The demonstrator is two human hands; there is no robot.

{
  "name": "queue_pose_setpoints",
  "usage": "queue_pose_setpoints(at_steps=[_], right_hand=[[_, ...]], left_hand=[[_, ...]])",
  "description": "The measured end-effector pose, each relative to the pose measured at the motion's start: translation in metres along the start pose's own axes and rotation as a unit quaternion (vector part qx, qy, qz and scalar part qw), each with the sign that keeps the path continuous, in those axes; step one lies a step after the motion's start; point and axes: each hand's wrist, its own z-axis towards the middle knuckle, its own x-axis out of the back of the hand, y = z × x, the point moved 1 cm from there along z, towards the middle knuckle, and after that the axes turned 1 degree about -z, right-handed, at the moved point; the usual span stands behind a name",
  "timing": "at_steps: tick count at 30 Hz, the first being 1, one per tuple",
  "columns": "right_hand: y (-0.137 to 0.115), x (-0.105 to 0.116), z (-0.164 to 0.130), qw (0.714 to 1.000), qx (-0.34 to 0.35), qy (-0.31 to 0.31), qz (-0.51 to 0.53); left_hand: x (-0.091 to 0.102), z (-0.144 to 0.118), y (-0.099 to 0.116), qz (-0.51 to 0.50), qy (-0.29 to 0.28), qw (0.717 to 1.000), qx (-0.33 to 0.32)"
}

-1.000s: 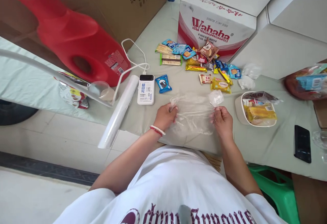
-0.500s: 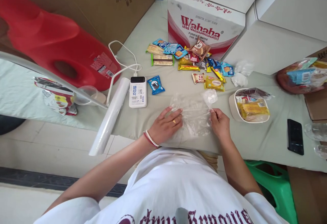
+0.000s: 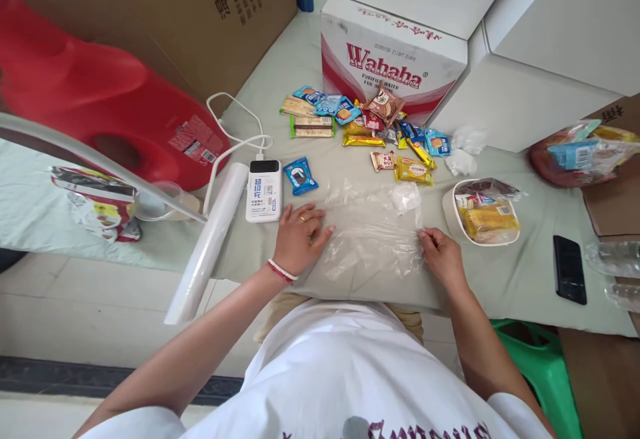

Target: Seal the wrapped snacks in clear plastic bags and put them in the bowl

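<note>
A Wahaha carton [image 3: 395, 59] stands at the table's [image 3: 500, 279] far edge, loose snack packets [image 3: 380, 129] scattered before it. Nearer the right edge, a white bowl [image 3: 450, 215] holds wrapped snacks (labels too small to read). A clear plastic bag [image 3: 373, 232] lies flat by the near edge. The left hand [image 3: 300, 239] presses its left side, fingers spread; the right hand [image 3: 443, 255] pinches its right edge, fingers curled.

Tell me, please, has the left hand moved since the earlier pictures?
Yes. The left hand slid left off the clear plastic bag, toward the white power bank.
</note>
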Motion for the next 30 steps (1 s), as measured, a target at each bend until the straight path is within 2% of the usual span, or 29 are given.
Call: queue_pose_setpoints(at_steps=[2,4,6,8,10,12,15,17,20,23,25,27,28,30], right_hand=[[-0.009,0.014,0.001,0.995,0.033,-0.022,-0.087],[-0.031,0.031,0.007,0.977,0.079,-0.02,-0.198],[-0.064,0.046,0.026,0.951,0.12,0.015,-0.284],[-0.102,0.051,0.061,0.932,0.15,0.031,-0.329],[-0.134,0.043,0.109,0.919,0.152,-0.007,-0.363],[-0.156,0.024,0.163,0.914,0.145,-0.017,-0.379],[-0.17,-0.01,0.229,0.897,0.203,-0.034,-0.391],[-0.171,-0.024,0.25,0.894,0.219,-0.037,-0.389],[-0.166,-0.025,0.247,0.884,0.208,-0.038,-0.417],[-0.157,-0.007,0.225,0.858,0.192,-0.067,-0.471],[-0.153,0.007,0.215,0.854,0.172,-0.103,-0.481],[-0.155,0.015,0.216,0.872,0.156,-0.127,-0.447],[-0.16,0.017,0.221,0.888,0.148,-0.12,-0.418],[-0.172,0.013,0.236,0.922,0.131,-0.053,-0.361]], left_hand=[[-0.005,-0.004,0.008,0.052,0.001,0.999,0.002],[-0.009,-0.009,0.014,0.086,-0.009,0.996,-0.002],[-0.011,-0.014,0.017,0.104,-0.023,0.994,-0.01],[-0.01,-0.019,0.017,0.114,-0.04,0.992,-0.021],[-0.007,-0.024,0.015,0.119,-0.054,0.991,-0.031],[-0.004,-0.029,0.013,0.121,-0.065,0.99,-0.043],[-0.001,-0.036,0.01,0.124,-0.074,0.988,-0.056],[0.0,-0.039,0.009,0.124,-0.076,0.988,-0.059],[0.0,-0.042,0.008,0.118,-0.073,0.989,-0.06],[0.0,-0.042,0.007,0.112,-0.064,0.99,-0.063],[0.0,-0.042,0.007,0.111,-0.059,0.99,-0.067],[0.0,-0.042,0.007,0.111,-0.057,0.99,-0.071],[0.0,-0.042,0.007,0.111,-0.057,0.99,-0.072],[0.0,-0.042,0.007,0.114,-0.057,0.989,-0.071]])
